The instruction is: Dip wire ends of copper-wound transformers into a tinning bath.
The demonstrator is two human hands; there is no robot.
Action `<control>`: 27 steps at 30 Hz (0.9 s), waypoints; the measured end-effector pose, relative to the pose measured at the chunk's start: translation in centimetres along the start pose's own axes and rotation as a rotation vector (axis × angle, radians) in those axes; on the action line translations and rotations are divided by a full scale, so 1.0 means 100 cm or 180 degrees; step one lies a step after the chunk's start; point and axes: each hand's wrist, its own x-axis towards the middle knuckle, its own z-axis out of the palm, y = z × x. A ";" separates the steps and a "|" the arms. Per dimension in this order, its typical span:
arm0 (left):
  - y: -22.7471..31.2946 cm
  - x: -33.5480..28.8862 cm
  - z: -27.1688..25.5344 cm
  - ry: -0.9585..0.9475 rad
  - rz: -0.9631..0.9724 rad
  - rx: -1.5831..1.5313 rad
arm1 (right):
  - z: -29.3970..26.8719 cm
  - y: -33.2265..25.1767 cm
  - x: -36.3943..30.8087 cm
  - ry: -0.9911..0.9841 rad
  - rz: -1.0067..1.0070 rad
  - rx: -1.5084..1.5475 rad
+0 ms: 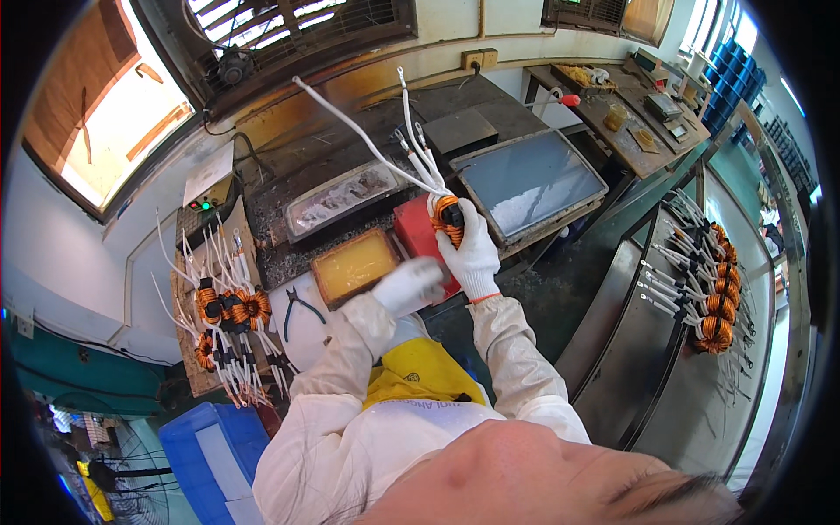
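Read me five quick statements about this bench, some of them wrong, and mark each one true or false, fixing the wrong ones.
1. The right hand holds an orange-wound coil with white leads. True.
2. The pliers lie to the right of the amber-filled tray. False: the pliers lie to its left.
3. The left hand is ungloved. False: it wears a white glove.
4. More coils stand in groups, one on the left and one on the right. True.
5. The plastic bin at lower left is red. False: it is blue.
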 end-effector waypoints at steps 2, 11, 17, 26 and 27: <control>-0.020 -0.011 0.014 -0.0794 -0.0639 0.1239 | 0.000 -0.002 0.000 0.0076 -0.0023 0.0183; -0.155 0.023 0.035 -0.0462 0.0383 0.1338 | 0.004 0.007 0.022 -0.0581 0.0264 0.0681; -0.161 0.032 0.077 0.0083 0.0236 0.1010 | -0.004 -0.013 0.019 -0.0749 0.0723 0.0369; -0.149 -0.002 0.065 0.0265 -0.0855 -0.1119 | 0.002 -0.012 -0.002 -0.0286 0.0676 0.0598; -0.152 -0.007 0.057 0.0095 -0.0822 -0.0828 | 0.003 -0.015 -0.004 -0.0295 0.0654 0.0623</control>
